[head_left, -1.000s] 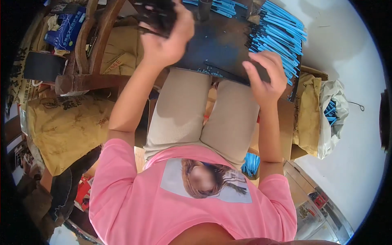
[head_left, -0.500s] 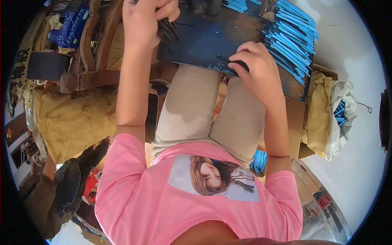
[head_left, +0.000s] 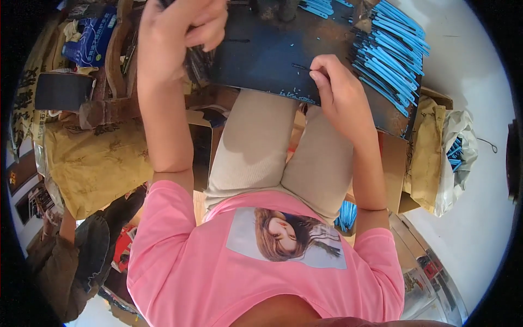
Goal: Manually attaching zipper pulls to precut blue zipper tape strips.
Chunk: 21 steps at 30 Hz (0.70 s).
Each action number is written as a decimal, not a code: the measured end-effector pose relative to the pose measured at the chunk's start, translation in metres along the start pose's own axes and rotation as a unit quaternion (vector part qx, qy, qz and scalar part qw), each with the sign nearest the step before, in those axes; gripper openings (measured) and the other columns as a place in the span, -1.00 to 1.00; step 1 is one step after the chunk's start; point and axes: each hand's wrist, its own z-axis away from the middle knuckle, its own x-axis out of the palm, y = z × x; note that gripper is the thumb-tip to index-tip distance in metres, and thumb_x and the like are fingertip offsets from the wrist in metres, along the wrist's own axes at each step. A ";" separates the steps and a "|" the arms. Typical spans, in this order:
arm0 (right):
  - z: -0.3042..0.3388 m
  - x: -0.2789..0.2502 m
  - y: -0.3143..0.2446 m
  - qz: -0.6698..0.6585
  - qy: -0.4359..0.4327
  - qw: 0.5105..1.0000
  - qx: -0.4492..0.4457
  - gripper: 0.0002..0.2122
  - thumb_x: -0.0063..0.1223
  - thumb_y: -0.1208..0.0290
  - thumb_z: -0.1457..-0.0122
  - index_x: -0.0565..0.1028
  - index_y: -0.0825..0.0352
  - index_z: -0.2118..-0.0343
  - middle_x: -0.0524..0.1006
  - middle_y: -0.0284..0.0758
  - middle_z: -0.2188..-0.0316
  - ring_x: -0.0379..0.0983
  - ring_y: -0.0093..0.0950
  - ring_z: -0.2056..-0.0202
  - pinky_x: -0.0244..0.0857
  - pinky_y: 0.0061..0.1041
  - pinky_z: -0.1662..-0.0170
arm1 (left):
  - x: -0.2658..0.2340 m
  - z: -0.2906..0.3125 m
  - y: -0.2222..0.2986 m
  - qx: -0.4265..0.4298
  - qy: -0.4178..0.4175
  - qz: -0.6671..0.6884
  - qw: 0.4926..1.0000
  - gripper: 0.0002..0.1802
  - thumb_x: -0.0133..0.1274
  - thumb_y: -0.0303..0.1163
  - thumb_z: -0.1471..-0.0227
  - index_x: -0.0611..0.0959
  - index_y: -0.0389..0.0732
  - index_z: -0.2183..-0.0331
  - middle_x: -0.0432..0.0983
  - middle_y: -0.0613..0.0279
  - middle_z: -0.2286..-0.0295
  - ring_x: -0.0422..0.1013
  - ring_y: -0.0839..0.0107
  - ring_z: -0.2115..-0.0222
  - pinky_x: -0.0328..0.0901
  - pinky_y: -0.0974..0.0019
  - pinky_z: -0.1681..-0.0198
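My left hand [head_left: 188,30], smeared by motion, is closed round a bundle of thin black strips [head_left: 199,64] at the left end of the dark work surface [head_left: 261,49]. The strips' lower ends stick out beneath my fingers. Near the front edge, my right hand [head_left: 340,90] pinches one end of a single thin black strip [head_left: 300,66] between thumb and forefinger. Another dark strip [head_left: 237,40] lies on the surface between my hands. To the right is a pile of slim blue strips [head_left: 389,60] with dark far ends and small slots at their near ends.
Dark upright metal parts [head_left: 283,10] stand at the back of the surface, by more blue strips [head_left: 317,7]. A white bag [head_left: 460,136] with blue pieces inside is at the right. A wooden frame [head_left: 115,52] and a brown paper sack [head_left: 95,158] are at the left.
My left hand has moved left with the bundle. My right hand's fingers have drawn together on the end of the single strip, which shows more clearly now.
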 end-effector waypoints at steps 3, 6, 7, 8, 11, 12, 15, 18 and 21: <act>0.000 0.006 -0.004 -0.062 0.034 0.997 0.043 -0.92 -0.02 0.56 -0.18 0.40 0.39 0.27 0.40 -0.29 0.53 0.32 -0.50 0.53 0.22 -0.60 0.43 | 0.020 0.002 0.002 -0.116 0.181 -0.280 0.936 -0.89 -0.01 -0.40 -0.13 0.41 -0.17 0.31 0.12 0.46 0.74 -0.01 0.65 0.85 -0.04 0.47 0.78; -0.004 0.006 -0.006 -0.101 0.057 0.989 0.093 -0.89 0.00 0.52 -0.19 0.43 0.39 0.24 0.40 -0.37 0.59 0.24 -0.67 0.57 0.16 -0.67 0.48 | 0.035 0.003 0.005 -0.199 0.331 -0.446 0.807 -0.92 0.00 -0.43 -0.13 0.43 -0.16 0.32 0.14 0.46 0.73 0.03 0.65 0.82 -0.01 0.47 0.76; -0.005 0.008 -0.005 -0.101 0.057 0.989 0.093 -0.89 0.00 0.52 -0.19 0.43 0.39 0.24 0.40 -0.37 0.59 0.24 -0.67 0.57 0.16 -0.67 0.48 | 0.035 0.004 0.003 -0.193 0.340 -0.468 0.793 -0.92 0.00 -0.43 -0.13 0.43 -0.16 0.32 0.15 0.46 0.73 0.04 0.65 0.82 0.00 0.47 0.75; -0.006 0.011 -0.003 -0.107 0.074 0.987 0.095 -0.88 0.01 0.51 -0.19 0.45 0.39 0.24 0.40 -0.39 0.60 0.21 -0.70 0.57 0.13 -0.69 0.49 | 0.035 0.004 0.002 -0.187 0.348 -0.490 0.777 -0.92 0.00 -0.43 -0.13 0.43 -0.16 0.32 0.15 0.46 0.72 0.05 0.65 0.81 0.01 0.47 0.75; -0.008 0.019 0.001 -0.124 0.092 0.983 0.099 -0.86 0.05 0.49 -0.18 0.48 0.40 0.23 0.39 -0.44 0.61 0.17 -0.74 0.57 0.08 -0.73 0.51 | 0.026 0.001 0.001 -0.192 0.353 -0.472 0.785 -0.93 0.00 -0.43 -0.13 0.43 -0.16 0.33 0.17 0.45 0.72 0.06 0.65 0.81 0.03 0.47 0.75; -0.011 0.022 0.000 -0.138 0.093 0.981 0.098 -0.84 0.08 0.47 -0.17 0.50 0.40 0.22 0.39 -0.45 0.60 0.15 -0.76 0.57 0.06 -0.75 0.51 | 0.013 0.003 0.002 -0.189 0.355 -0.474 0.784 -0.93 0.00 -0.43 -0.13 0.43 -0.16 0.33 0.17 0.45 0.72 0.06 0.65 0.81 0.03 0.47 0.75; -0.016 0.022 -0.003 -0.148 0.069 0.977 0.136 -0.79 0.14 0.46 -0.13 0.50 0.38 0.18 0.38 -0.46 0.61 0.13 -0.76 0.58 0.03 -0.75 0.52 | -0.005 0.003 0.004 -0.071 0.064 -0.181 0.979 -0.92 -0.04 -0.40 -0.15 0.42 -0.14 0.29 0.13 0.47 0.73 0.02 0.67 0.82 -0.01 0.49 0.76; -0.027 0.021 -0.014 -0.127 0.038 0.986 0.103 -0.77 0.20 0.45 -0.06 0.52 0.37 0.20 0.37 -0.44 0.62 0.10 -0.74 0.60 0.04 -0.73 0.53 | 0.031 -0.001 0.020 -0.233 0.305 -0.355 0.852 -0.91 -0.18 -0.36 -0.22 0.39 -0.09 0.23 0.02 0.52 0.74 -0.09 0.69 0.85 -0.10 0.51 0.79; -0.037 0.037 -0.023 -0.110 0.052 0.992 0.013 -0.81 0.21 0.45 -0.03 0.54 0.37 0.29 0.41 -0.35 0.61 0.19 -0.62 0.65 0.13 -0.64 0.54 | -0.042 0.021 0.013 -0.115 -0.038 0.082 0.989 -0.90 -0.22 -0.37 -0.25 0.41 -0.06 0.23 0.01 0.52 0.73 -0.09 0.69 0.84 -0.10 0.50 0.78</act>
